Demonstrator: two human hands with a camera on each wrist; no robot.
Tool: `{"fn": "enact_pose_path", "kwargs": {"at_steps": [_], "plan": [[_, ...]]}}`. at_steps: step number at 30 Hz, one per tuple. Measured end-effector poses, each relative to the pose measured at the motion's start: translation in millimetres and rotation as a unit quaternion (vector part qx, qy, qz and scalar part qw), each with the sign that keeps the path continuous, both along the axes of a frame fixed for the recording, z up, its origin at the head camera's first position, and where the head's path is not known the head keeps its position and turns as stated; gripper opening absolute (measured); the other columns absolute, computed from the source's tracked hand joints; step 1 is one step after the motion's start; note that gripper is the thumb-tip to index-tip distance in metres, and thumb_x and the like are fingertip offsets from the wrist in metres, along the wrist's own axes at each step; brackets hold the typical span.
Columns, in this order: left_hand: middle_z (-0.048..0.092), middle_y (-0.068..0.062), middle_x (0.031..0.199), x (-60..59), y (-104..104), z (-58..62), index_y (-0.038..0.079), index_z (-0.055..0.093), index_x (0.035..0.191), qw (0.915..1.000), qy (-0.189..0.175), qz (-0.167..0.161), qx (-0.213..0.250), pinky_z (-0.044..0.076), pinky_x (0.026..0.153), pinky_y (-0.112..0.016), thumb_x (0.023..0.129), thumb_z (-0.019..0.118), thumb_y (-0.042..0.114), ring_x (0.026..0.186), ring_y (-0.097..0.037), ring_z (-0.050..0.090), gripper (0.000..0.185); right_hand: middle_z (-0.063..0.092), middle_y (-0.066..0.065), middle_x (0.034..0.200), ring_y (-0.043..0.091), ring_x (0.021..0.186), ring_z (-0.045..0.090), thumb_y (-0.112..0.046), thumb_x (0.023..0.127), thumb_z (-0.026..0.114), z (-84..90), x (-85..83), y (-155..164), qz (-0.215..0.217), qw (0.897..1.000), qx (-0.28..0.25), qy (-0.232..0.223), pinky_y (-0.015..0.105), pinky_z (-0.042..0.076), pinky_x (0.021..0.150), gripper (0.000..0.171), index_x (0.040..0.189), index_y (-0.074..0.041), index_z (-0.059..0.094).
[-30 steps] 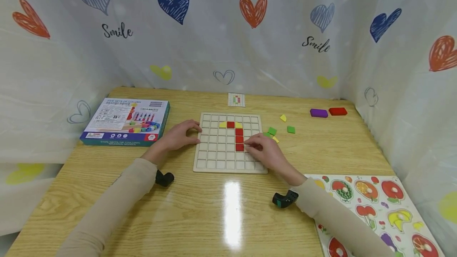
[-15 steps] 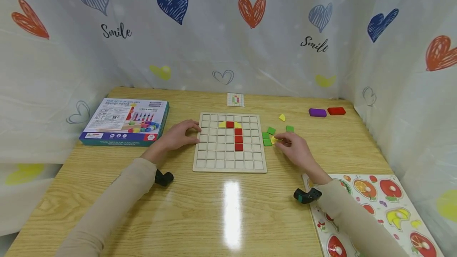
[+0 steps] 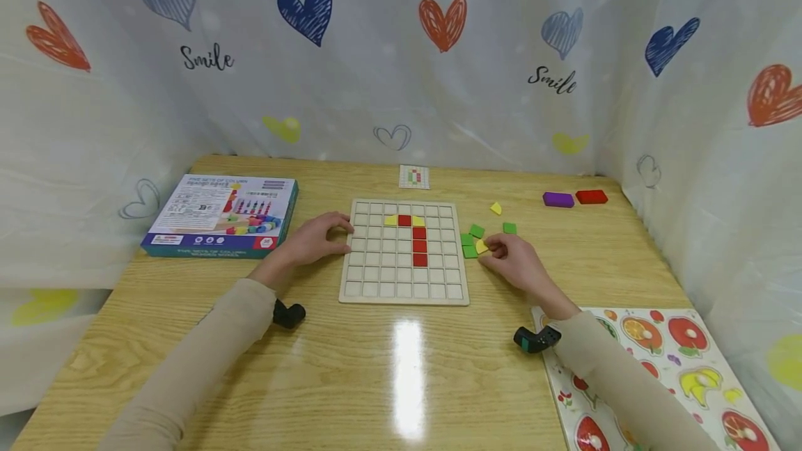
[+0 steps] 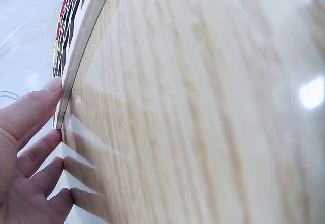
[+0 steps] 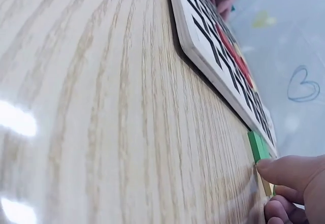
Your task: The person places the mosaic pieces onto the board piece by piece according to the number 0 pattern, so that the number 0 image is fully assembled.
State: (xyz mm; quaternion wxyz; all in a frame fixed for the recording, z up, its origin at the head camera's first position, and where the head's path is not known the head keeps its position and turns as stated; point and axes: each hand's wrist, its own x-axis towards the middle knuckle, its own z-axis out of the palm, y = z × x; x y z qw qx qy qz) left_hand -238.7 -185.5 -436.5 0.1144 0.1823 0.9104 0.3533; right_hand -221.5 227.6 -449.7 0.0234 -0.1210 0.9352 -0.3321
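Left hand [image 3: 311, 239]: fingers relaxed, tips pressed to the left edge of the grid board [image 3: 376, 277], steadying it. Right hand [image 3: 512, 259]: fingers pinching a yellow tile [image 3: 480, 247] on the surface just right of the board, among green tiles [image 3: 470, 245]. Judged step: pick-up; next, lift and carry to a cell. Tile's orientation and long axis: cannot tell.

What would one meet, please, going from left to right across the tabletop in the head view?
Box → left hand → grid board → green tiles → right hand → purple block → red block.
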Motion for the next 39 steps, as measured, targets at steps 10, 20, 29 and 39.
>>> {"fn": "enact_pose_path", "kwargs": {"at_steps": [10,20,29,39], "plan": [[0.042,-0.019,0.148,1.1,0.7,0.0,0.004,0.062,0.121,1.0,0.004,-0.003,0.003,0.02,0.116,-0.054,0.091,0.071,0.017,0.144,-0.038,0.024,0.034,0.067,0.015,0.101,0.024,0.085,0.064,-0.012,0.088,0.073,-1.6,-6.4,-0.2,0.034,0.999,0.008,0.034,0.041,0.053,0.078,0.031,0.114,0.004,0.068],[0.042,-0.019,0.148,0.5,1.1,-0.4,0.005,0.062,0.121,1.0,0.003,-0.001,0.0,0.02,0.116,-0.053,0.09,0.072,0.018,0.144,-0.038,0.025,0.035,0.065,0.013,0.102,0.024,0.088,0.056,0.006,0.087,0.061,7.7,-5.2,9.1,0.1,0.994,0.027,0.02,0.042,0.049,0.079,0.028,0.113,0.002,0.069],[0.042,-0.017,0.149,-0.1,0.6,-0.5,0.006,0.062,0.121,1.0,-0.003,0.002,0.002,0.02,0.116,-0.052,0.09,0.072,0.018,0.144,-0.036,0.026,0.034,0.066,0.017,0.104,0.027,0.09,0.063,-0.015,0.088,0.074,4.7,-3.9,9.5,0.059,0.998,0.031,0.013,0.045,0.052,0.082,0.034,0.114,0.006,0.066],[0.042,-0.018,0.149,0.5,1.4,1.0,0.005,0.062,0.121,1.0,-0.004,0.001,0.003,0.021,0.116,-0.052,0.091,0.071,0.017,0.143,-0.036,0.027,0.034,0.067,0.012,0.1,0.022,0.087,0.061,-0.013,0.089,0.072,1.0,-0.4,9.3,0.061,0.996,0.042,0.042,0.041,0.052,0.079,0.025,0.11,0.001,0.07]]}}
